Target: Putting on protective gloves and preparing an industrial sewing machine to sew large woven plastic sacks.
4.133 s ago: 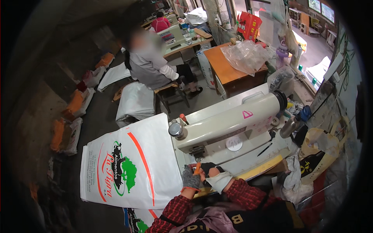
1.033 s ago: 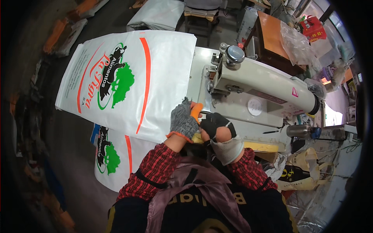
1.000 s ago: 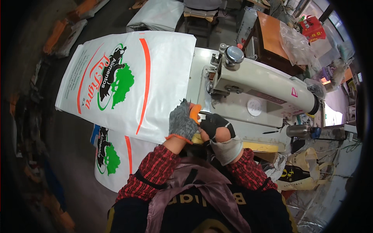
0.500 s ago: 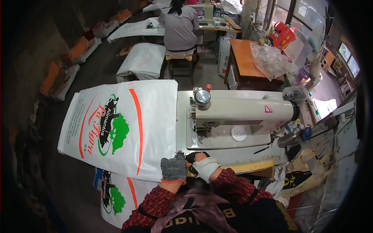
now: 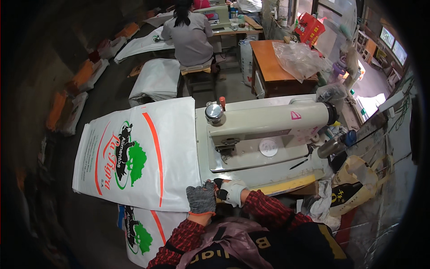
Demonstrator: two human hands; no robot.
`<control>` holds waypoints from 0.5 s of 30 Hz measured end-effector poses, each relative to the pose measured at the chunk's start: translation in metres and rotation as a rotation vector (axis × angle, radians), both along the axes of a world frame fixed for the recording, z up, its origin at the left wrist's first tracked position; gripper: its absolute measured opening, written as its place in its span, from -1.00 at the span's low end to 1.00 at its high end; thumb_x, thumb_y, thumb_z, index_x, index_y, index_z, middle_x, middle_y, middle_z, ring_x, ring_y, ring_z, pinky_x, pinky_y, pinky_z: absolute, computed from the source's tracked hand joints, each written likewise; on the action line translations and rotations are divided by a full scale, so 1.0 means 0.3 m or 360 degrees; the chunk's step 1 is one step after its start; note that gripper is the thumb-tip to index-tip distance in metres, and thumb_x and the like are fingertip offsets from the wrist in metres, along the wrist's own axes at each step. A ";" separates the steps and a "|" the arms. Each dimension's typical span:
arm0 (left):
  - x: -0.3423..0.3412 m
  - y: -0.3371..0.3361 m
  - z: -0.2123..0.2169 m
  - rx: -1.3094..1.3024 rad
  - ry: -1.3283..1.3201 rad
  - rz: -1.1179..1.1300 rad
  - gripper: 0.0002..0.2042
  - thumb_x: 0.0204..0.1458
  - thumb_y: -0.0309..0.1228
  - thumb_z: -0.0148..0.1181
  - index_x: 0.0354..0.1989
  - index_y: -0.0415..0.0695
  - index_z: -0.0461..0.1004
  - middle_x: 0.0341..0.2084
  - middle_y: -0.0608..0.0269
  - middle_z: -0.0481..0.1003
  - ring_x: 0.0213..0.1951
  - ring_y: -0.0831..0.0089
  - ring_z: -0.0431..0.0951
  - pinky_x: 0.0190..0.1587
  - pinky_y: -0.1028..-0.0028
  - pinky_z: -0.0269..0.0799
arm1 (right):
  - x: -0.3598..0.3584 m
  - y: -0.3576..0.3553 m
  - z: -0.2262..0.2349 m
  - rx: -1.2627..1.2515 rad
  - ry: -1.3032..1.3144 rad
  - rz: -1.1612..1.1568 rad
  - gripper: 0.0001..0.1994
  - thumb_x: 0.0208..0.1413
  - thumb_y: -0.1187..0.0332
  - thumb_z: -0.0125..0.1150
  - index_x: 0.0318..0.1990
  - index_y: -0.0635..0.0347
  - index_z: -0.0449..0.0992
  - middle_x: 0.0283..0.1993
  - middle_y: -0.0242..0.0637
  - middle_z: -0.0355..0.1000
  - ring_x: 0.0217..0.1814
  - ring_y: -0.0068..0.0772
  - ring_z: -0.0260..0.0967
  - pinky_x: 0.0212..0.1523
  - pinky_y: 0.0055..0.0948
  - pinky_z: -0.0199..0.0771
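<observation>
A stack of white printed sacks (image 5: 177,134) with a green tree and red stripes lies left of a cream sewing machine (image 5: 268,120). My left hand (image 5: 200,199), in a grey knitted glove with an orange cuff, is closed at the stack's near right corner. Against its fingertips is my right hand (image 5: 231,193), in a white glove with dark fingers, also closed. Both are in front of the machine's bed, near the table edge. Whatever sits between the fingers is hidden. More printed sacks (image 5: 156,242) hang lower, left of my left forearm.
A steel bottle (image 5: 333,147) and a black tweezer-like tool (image 5: 298,164) are right of the machine. A yellow strip (image 5: 289,184) runs along the table's front edge. Beyond are an orange-topped desk (image 5: 264,58), a sack pile (image 5: 156,78) and a seated person (image 5: 190,40) at another machine.
The view has turned slightly, so the machine and desk appear farther left. My hands stay together at the stack's corner, with the right wrist drawn in a little closer to the left hand.
</observation>
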State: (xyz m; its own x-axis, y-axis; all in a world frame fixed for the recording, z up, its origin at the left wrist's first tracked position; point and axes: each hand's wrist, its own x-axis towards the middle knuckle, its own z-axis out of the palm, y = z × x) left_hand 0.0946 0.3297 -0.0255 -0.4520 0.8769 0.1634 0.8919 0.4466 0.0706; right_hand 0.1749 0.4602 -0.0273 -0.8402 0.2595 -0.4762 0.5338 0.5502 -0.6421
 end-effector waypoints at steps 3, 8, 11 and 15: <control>0.010 0.007 0.000 -0.0052 -0.0020 0.0047 -0.68 -0.06 -0.28 0.08 -0.13 -0.12 0.45 -0.59 0.20 0.51 -0.47 0.25 0.53 -0.32 0.23 0.19 | 0.013 -0.005 -0.088 0.0011 0.0175 0.0041 -0.68 0.02 0.08 0.06 -0.16 0.07 0.44 -0.23 -0.04 0.49 -0.22 0.00 0.47 -0.23 -0.16 0.45; 0.005 0.040 0.013 -0.0188 -0.0222 0.0115 -0.71 -0.05 -0.22 0.08 -0.19 -0.09 0.45 -0.53 0.15 0.52 -0.40 0.16 0.55 -0.30 0.15 0.27 | 0.053 -0.010 -0.191 0.0066 0.0757 0.0082 -0.83 0.03 0.24 0.09 -0.25 0.04 0.42 -0.37 -0.30 0.44 -0.33 -0.26 0.41 -0.27 -0.32 0.40; -0.008 0.055 0.030 -0.0407 -0.0609 0.0265 -0.73 -0.08 -0.18 0.08 -0.24 -0.04 0.44 -0.50 0.09 0.52 -0.32 0.05 0.54 -0.27 0.10 0.36 | 0.081 -0.014 0.054 -0.0532 0.0457 -0.0348 -0.85 -0.01 0.32 0.10 -0.27 0.08 0.42 -0.42 -0.30 0.43 -0.37 -0.32 0.40 -0.30 -0.37 0.39; 0.002 0.040 0.008 -0.0432 -0.0759 0.0189 -0.70 -0.04 -0.12 0.06 -0.25 -0.06 0.44 -0.35 0.05 0.53 -0.23 0.00 0.53 -0.21 0.13 0.40 | 0.110 -0.022 0.120 -0.0524 0.0541 -0.0198 -0.86 -0.02 0.35 0.09 -0.28 0.11 0.42 -0.46 -0.31 0.43 -0.41 -0.38 0.39 -0.34 -0.42 0.38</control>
State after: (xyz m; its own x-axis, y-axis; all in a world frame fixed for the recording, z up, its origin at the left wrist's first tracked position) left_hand 0.0951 0.3416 -0.0230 -0.5185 0.7978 -0.3078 0.7320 0.6002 0.3224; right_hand 0.2079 0.4536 0.0086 -0.9345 0.2493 -0.2541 0.3128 0.2339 -0.9206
